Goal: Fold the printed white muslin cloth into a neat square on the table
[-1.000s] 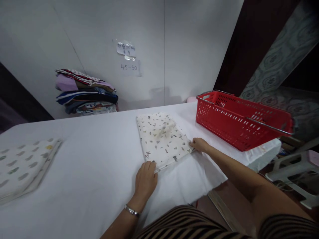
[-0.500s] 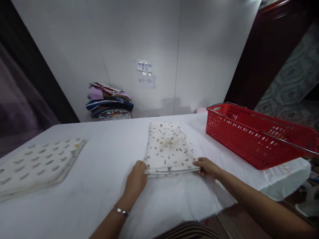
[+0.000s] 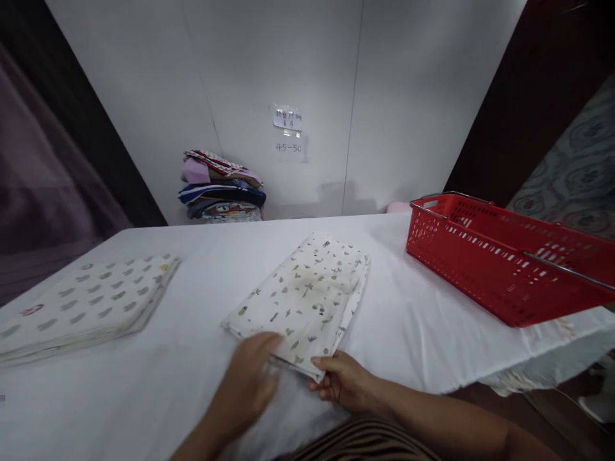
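A folded white cloth (image 3: 307, 288) with a small grey-green plant print and a faint brownish stain lies turned at an angle on the white-covered table (image 3: 192, 384). My right hand (image 3: 343, 381) pinches its near right corner, thumb on top and fingers underneath. Over the cloth's near edge, left of that corner, is my left hand (image 3: 252, 374); motion smears its fingers, so its grip is unclear. Farther left lies another folded white cloth (image 3: 91, 301), printed with rows of grey-green shapes and a yellow spot.
On the right of the table stands a red plastic basket (image 3: 480, 269) with metal handles. A stack of folded fabrics (image 3: 223, 192) rises behind the table's far edge. Paper labels (image 3: 289, 147), one reading 45-50, hang on the pale wall.
The stained cloth has turned, its near end swinging left and its near right corner coming closer to me. My right hand moved with that corner; my left hand shifted slightly left and nearer.
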Action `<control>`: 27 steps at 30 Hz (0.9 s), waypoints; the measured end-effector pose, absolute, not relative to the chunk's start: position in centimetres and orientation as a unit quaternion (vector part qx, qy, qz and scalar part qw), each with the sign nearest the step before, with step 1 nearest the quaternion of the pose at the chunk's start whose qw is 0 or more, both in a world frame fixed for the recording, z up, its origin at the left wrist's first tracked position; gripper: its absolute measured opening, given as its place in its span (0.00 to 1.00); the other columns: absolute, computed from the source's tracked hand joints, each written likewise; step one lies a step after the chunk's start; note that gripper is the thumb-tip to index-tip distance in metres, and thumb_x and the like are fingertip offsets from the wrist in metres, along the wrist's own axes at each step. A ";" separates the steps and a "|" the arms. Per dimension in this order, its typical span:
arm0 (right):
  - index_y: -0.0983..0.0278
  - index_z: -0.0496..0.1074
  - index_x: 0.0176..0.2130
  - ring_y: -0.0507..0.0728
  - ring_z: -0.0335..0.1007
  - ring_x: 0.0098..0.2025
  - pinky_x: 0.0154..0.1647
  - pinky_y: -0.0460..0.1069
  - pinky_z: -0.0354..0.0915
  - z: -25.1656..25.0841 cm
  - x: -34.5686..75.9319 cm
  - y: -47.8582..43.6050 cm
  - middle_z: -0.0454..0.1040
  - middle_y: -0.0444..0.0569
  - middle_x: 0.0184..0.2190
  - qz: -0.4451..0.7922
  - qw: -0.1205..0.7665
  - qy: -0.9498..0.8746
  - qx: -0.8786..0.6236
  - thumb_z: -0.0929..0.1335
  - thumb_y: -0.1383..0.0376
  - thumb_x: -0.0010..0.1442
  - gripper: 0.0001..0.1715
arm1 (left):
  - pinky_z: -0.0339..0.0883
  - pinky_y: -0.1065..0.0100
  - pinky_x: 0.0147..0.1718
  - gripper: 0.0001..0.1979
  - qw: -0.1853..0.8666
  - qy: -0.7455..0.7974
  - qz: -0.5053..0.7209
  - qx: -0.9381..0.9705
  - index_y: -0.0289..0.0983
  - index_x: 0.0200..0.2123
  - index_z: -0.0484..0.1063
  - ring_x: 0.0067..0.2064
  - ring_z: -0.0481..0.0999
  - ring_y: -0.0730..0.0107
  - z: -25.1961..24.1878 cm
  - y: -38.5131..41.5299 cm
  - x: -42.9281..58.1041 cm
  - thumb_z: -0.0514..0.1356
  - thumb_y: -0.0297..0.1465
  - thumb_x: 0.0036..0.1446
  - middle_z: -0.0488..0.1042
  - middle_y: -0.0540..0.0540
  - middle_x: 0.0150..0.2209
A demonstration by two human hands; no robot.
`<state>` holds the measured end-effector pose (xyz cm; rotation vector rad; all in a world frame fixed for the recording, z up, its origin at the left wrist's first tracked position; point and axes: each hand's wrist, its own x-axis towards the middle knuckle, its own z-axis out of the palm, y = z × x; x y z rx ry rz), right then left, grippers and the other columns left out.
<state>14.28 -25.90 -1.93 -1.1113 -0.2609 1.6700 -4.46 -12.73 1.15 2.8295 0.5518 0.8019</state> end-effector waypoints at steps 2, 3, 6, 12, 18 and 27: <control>0.52 0.75 0.30 0.49 0.70 0.19 0.12 0.39 0.52 -1.5 14.5 -26.0 0.76 0.35 0.23 0.683 0.526 -0.121 -0.492 0.74 0.57 0.38 0.14 | 0.64 0.53 0.54 0.29 0.070 0.153 0.254 0.952 0.43 0.56 0.62 0.54 0.68 0.55 0.5 -16.2 -2.7 0.57 0.30 0.47 0.70 0.44 0.53; 0.53 0.75 0.30 0.48 0.68 0.17 0.10 0.39 0.48 -1.3 14.5 -26.1 0.75 0.35 0.22 0.673 0.528 -0.127 -0.503 0.74 0.56 0.38 0.14 | 0.64 0.53 0.53 0.30 0.066 0.154 0.265 0.950 0.42 0.55 0.63 0.53 0.69 0.56 0.2 -17.3 -1.7 0.57 0.27 0.46 0.71 0.44 0.52; 0.56 0.74 0.24 0.46 0.59 0.11 0.08 0.40 0.43 -0.8 14.2 -26.2 0.72 0.36 0.17 0.654 0.523 -0.156 -0.523 0.73 0.49 0.39 0.16 | 0.67 0.55 0.49 0.29 0.069 0.162 0.301 0.937 0.39 0.52 0.67 0.49 0.72 0.57 -0.5 -18.4 0.8 0.54 0.21 0.43 0.74 0.42 0.47; 0.63 0.72 0.25 0.51 0.68 0.16 0.11 0.42 0.55 -0.6 16.9 -27.5 0.75 0.46 0.21 0.676 0.435 -0.226 -0.550 0.67 0.39 0.47 0.29 | 0.68 0.59 0.42 0.27 0.087 0.136 0.333 0.929 0.41 0.39 0.74 0.39 0.75 0.65 0.6 -16.3 0.7 0.48 0.15 0.39 0.78 0.48 0.37; 0.65 0.72 0.35 0.53 0.71 0.29 0.23 0.44 0.63 1.0 27.3 -27.8 0.76 0.49 0.30 0.427 0.522 -0.230 -0.701 0.70 0.53 0.49 0.19 | 0.62 0.59 0.50 0.31 0.006 0.141 0.322 0.936 0.47 0.44 0.74 0.45 0.75 0.66 -0.3 -10.9 -8.6 0.47 0.18 0.39 0.78 0.54 0.41; 0.64 0.76 0.34 0.58 0.72 0.40 0.39 0.48 0.63 2.4 35.8 -23.5 0.78 0.51 0.35 0.178 0.248 -0.359 -0.882 0.63 0.54 0.59 0.20 | 0.68 0.61 0.50 0.21 0.143 0.224 0.254 0.930 0.53 0.45 0.74 0.53 0.71 0.61 -5.6 -7.6 -15.5 0.53 0.29 0.48 0.76 0.53 0.46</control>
